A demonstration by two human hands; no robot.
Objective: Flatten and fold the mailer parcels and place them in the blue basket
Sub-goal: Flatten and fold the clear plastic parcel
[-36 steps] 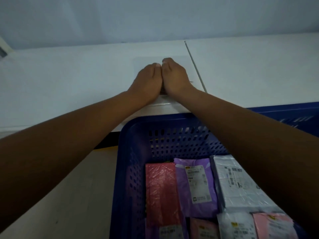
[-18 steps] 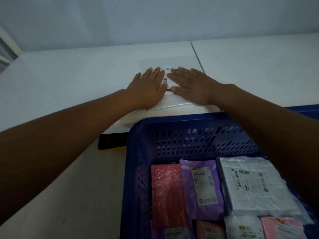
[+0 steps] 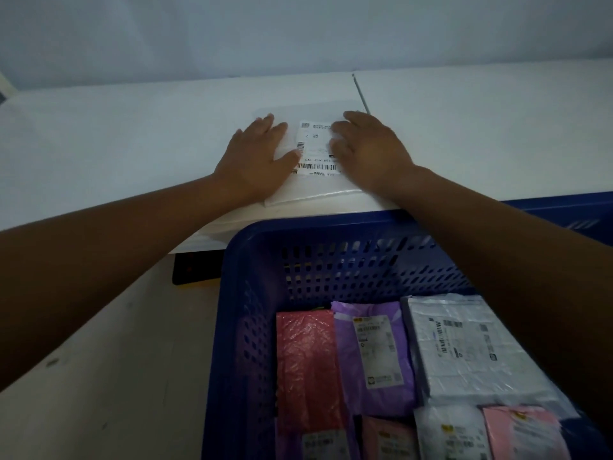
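Note:
A white mailer parcel [image 3: 315, 187] with a barcode label lies flat on the white table, near its front edge. My left hand [image 3: 255, 157] presses palm-down on the parcel's left part, fingers spread. Palm-down on the right part rests my right hand [image 3: 368, 147], and the label shows between the two hands. The blue basket [image 3: 298, 257] stands below the table edge, close to me. It holds several folded mailers: a red one [image 3: 306, 366], a purple one [image 3: 371, 353], a grey-white one [image 3: 464, 346] and pink ones at the bottom.
The white table [image 3: 132, 144] reaches back to a pale wall. A thin seam [image 3: 361, 94] runs across the tabletop just right of the parcel. A second blue basket edge [image 3: 570, 214] shows at the right. A dark object [image 3: 192, 267] sits under the table edge.
My hands were pressed together at the parcel's middle, then slid apart to its left and right sides. The label between them is now uncovered.

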